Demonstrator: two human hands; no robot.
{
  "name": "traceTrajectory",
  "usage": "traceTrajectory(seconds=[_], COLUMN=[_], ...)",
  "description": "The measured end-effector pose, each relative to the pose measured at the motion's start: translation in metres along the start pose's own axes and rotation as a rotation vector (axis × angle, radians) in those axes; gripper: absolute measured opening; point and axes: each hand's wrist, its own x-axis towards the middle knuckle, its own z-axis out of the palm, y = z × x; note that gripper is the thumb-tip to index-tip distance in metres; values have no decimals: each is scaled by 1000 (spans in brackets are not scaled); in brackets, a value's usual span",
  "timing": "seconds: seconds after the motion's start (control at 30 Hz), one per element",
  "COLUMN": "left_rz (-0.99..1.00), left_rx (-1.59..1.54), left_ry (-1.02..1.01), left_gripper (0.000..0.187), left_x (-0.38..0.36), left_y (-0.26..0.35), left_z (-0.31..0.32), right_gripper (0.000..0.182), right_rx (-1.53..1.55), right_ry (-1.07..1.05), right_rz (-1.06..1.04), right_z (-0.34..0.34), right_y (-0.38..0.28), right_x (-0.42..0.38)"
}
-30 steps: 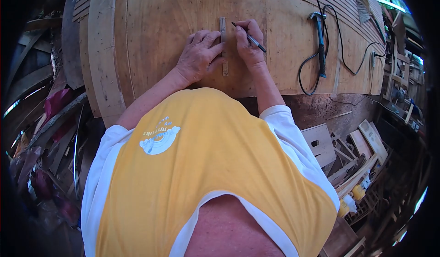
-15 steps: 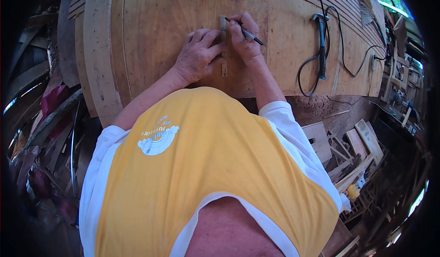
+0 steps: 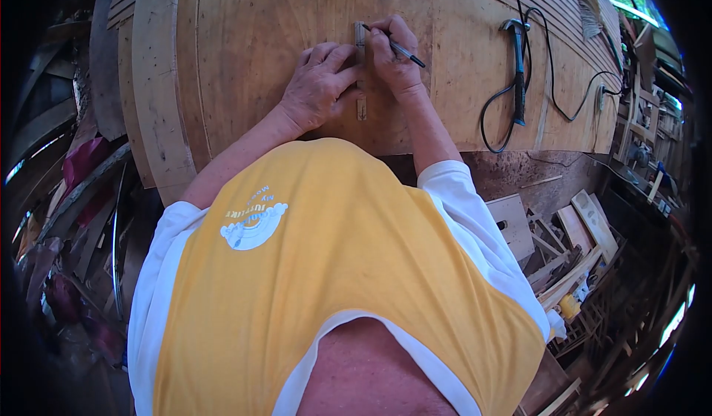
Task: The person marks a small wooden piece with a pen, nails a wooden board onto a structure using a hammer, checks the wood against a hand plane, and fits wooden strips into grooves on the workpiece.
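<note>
The left hand (image 3: 317, 84) presses flat on a small wooden strip (image 3: 360, 71) to steady it against the plywood panel (image 3: 252, 38), while the right hand (image 3: 394, 58) at three o'clock pinches a pen (image 3: 394, 46) marking alongside it.

Person wears a yellow sleeveless-style shirt front (image 3: 319, 282) with white short sleeves (image 3: 460, 193) and white trim at the neckline. White round logo (image 3: 254, 222) on the chest, lettering upside down, probably too blurred to read. Forearms bare.
</note>
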Motion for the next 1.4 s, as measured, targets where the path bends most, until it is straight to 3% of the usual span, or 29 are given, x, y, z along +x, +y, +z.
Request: traceTrajectory(seconds=[0.3, 0.4, 0.7, 1.2, 1.4], left_rz=[-21, -15, -37, -42, -44], left_rx=[-4, -7, 1, -15, -9], left_ry=[-13, -18, -16, -26, -20], left_gripper=[40, 46, 40, 45, 44], left_x=[0, 1, 0, 0, 0], left_y=[-1, 0, 0, 1, -1], left_z=[1, -1, 1, -1, 1], right_gripper=[9, 9, 7, 11, 10], right_rx=[29, 20, -10, -38, 18], right_ry=[-111, -155, -132, -146, -226], right_rz=[-54, -76, -98, -48, -85], right_z=[-9, -10, -7, -8, -14], right_y=[9, 10, 11, 9, 9], right_x=[20, 20, 20, 21, 23])
